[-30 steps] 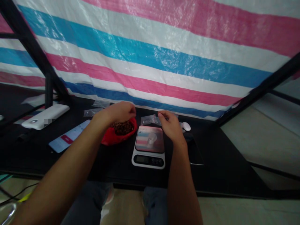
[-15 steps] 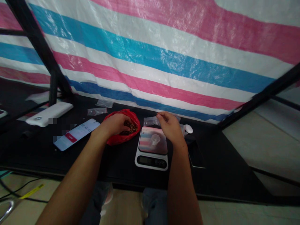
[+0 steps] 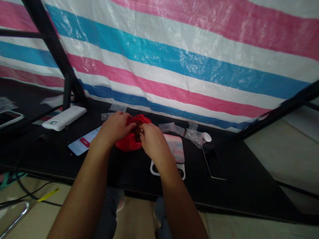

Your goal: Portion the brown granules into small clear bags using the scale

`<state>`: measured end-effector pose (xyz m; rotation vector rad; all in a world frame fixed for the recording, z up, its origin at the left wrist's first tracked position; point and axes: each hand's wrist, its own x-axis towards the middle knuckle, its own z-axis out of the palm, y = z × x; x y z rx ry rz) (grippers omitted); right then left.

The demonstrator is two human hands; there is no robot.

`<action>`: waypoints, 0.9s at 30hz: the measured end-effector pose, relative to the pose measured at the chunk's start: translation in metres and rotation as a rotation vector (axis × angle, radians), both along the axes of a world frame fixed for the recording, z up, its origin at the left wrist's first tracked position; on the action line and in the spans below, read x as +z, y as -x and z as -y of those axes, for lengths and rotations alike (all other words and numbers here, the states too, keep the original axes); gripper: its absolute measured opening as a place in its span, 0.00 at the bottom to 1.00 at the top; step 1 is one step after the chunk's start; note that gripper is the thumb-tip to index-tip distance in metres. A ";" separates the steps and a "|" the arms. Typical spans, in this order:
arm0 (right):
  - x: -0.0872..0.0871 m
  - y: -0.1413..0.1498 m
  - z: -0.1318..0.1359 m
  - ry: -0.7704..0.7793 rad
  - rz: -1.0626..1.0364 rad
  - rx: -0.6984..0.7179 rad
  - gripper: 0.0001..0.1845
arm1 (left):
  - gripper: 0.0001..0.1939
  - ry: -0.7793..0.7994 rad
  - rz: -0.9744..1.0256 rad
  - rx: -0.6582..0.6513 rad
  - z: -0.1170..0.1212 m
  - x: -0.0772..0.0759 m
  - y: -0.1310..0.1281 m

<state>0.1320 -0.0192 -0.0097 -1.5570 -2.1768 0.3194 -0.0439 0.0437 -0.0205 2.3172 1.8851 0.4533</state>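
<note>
Left hand point(image 3: 114, 127) and right hand point(image 3: 154, 141) gripping the bunched rim of a red plastic bag point(image 3: 127, 144), fingers curling closed, mouth opening upward, long axis lying sideways, dark brown beans point(image 3: 137, 131) showing inside

We see glossy red plastic bag point(image 3: 129, 141), crinkled woven plastic tarpaulin point(image 3: 174, 59), matt black tabletop point(image 3: 236, 159), smooth white plastic power bank point(image 3: 64, 118).

The left hand point(image 3: 114, 127) and right hand point(image 3: 154, 141) close on the mouth of a red plastic bag point(image 3: 129, 143) of dark brown pieces point(image 3: 137, 131) on a black table point(image 3: 231, 166). A digital kitchen scale point(image 3: 175, 148) sits just beside, partly under the right forearm, with clear plastic bags point(image 3: 193, 136) near the table's far edge, before a striped tarpaulin point(image 3: 159, 56).
</note>
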 end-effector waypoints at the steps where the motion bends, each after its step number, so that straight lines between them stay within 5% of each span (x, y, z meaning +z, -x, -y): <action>1: -0.002 0.007 0.000 0.036 0.050 -0.019 0.15 | 0.25 -0.011 -0.029 0.068 0.002 0.001 0.003; 4: -0.007 0.016 -0.005 0.142 0.135 -0.094 0.16 | 0.28 0.094 -0.068 0.143 0.003 0.000 0.007; 11: -0.021 0.012 -0.020 0.151 0.125 -0.119 0.15 | 0.28 0.222 0.063 -0.018 -0.007 -0.012 0.007; 20: -0.028 0.001 -0.021 0.147 0.142 -0.107 0.15 | 0.27 0.286 0.298 -0.144 0.001 0.006 0.006; 27: -0.022 0.001 -0.021 0.187 0.132 -0.102 0.14 | 0.23 0.055 0.009 -0.197 0.006 0.007 0.001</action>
